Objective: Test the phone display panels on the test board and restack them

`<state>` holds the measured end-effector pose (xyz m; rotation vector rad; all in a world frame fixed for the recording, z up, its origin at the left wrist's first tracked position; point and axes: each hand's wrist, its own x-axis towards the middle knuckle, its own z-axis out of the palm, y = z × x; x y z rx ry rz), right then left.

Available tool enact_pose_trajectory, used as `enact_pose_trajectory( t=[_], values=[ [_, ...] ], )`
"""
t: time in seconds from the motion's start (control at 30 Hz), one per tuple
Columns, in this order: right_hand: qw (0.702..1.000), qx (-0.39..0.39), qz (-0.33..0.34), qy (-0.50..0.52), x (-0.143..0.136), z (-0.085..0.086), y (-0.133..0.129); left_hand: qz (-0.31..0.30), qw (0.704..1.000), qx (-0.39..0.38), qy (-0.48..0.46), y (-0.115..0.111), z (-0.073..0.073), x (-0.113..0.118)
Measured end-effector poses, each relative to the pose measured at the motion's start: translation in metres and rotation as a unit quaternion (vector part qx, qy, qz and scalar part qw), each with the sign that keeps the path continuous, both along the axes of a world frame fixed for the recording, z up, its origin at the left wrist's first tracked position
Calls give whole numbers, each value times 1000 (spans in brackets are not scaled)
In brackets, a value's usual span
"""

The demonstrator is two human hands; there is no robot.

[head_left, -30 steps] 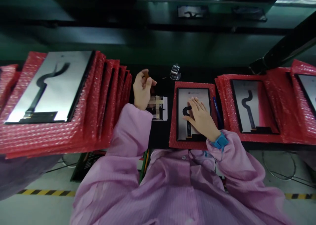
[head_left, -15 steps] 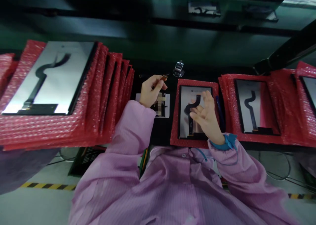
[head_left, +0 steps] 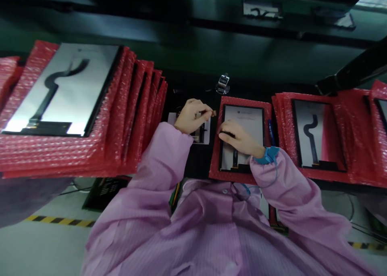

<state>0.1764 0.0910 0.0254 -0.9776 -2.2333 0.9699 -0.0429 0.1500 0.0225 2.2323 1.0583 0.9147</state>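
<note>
Red bubble-wrap [head_left: 215, 147] cradled the display panel [head_left: 248, 122]; my right hand [head_left: 238, 139] had dropped flat onto its flex cable, while my left hand [head_left: 193, 115], left of the panel, pinched a small amber strip [head_left: 211, 113], now brought nearer.

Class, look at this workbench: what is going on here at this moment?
A person in a pink smock works at a dark bench. The left hand pinches a small amber strip above a small card on the bench. The right hand, with a blue wrist strap, rests on a display panel lying on a red bubble-wrap sheet. Stacks of similar panels in red wrap lie on the left and right.
</note>
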Motion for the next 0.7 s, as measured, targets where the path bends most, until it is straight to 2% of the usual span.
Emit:
enact_pose_trajectory(
  t=[0.13, 0.37, 0.57, 0.7],
  values=[
    [999, 24, 0, -38, 5, -7, 0, -25, 999, 4, 40, 0, -3, 1],
    [999, 38, 4, -5, 8, -8, -4, -42, 996, -14, 77, 0, -8, 3],
    [995, 66, -43, -53, 6, -12, 1, -68, 994, -12, 82, -4, -6, 5],
    [994, 59, -70, -57, 4, -14, 3, -75, 993, -17, 92, -2, -8, 5]
  ],
)
